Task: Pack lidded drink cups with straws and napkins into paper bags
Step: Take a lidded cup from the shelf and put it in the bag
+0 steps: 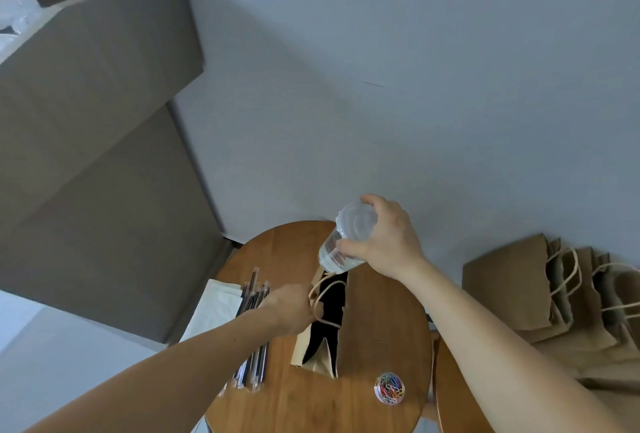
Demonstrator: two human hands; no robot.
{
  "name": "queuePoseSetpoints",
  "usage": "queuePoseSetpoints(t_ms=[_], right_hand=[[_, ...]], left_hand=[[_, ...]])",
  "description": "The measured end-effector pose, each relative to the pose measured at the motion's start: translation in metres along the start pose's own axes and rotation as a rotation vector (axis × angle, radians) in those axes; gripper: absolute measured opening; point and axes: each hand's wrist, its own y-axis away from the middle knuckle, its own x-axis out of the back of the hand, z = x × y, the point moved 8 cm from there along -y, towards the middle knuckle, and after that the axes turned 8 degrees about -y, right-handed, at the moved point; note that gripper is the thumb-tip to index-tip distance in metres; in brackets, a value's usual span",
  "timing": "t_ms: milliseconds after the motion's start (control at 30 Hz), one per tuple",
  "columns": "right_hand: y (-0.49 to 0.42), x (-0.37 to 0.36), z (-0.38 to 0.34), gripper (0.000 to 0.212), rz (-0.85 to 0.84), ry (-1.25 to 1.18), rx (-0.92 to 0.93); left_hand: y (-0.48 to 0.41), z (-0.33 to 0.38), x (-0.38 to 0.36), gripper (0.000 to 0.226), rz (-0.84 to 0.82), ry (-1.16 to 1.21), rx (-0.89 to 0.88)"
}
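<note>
Clear plastic, the lidded cup (348,240) is gripped round its lid by the curled fingers of the right hand (388,242), tilted above the open paper bag (327,361) on the table (381,321). The bag's rim is pinched by the left hand (294,308); straws (254,335) lie at its nine o'clock.

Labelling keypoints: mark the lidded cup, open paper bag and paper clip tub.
lidded cup (356,224), head view, on the clear lid.
open paper bag (300,348), head view, on its left wall.
paper clip tub (377,388), head view, on its clear rim.
</note>
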Motion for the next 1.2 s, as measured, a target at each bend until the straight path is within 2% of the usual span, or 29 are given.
queuePoseSetpoints(t_ms=[100, 233, 333, 467, 633, 733, 833, 1067, 1200], right_hand=[[0.004, -0.005, 0.006, 0.1, -0.008, -0.013, -0.002], [0.009, -0.001, 0.011, 0.097, -0.054, 0.022, 0.016], [0.014, 0.003, 0.007, 0.096, -0.128, 0.153, 0.078], [0.027, -0.009, 0.003, 0.095, -0.316, 0.37, 0.173], [0.037, -0.05, 0.011, 0.094, -0.535, 0.699, 0.261], [0.037, -0.078, 0.027, 0.096, -0.63, 0.833, 0.234], [0.034, -0.105, 0.045, 0.097, -0.685, 0.863, 0.173], [0.02, -0.155, 0.104, 0.108, -0.719, 0.79, -0.193], [0.017, -0.185, 0.122, 0.101, -0.712, 0.856, -0.18]], left_hand=[[0.001, -0.015, -0.003, 0.041, 0.01, 0.162, 0.086], [-0.003, -0.037, -0.001, 0.038, 0.095, 0.252, 0.196], [-0.007, -0.045, -0.002, 0.036, 0.119, 0.33, 0.222], [-0.01, -0.046, -0.008, 0.029, 0.12, 0.385, 0.236], [-0.01, -0.043, -0.007, 0.026, 0.115, 0.344, 0.247], [-0.008, -0.042, -0.004, 0.024, 0.122, 0.322, 0.258], [-0.006, -0.042, 0.0, 0.024, 0.128, 0.324, 0.253], [-0.001, -0.049, 0.003, 0.022, 0.116, 0.308, 0.248], [-0.002, -0.051, -0.003, 0.024, 0.064, 0.256, 0.217]])
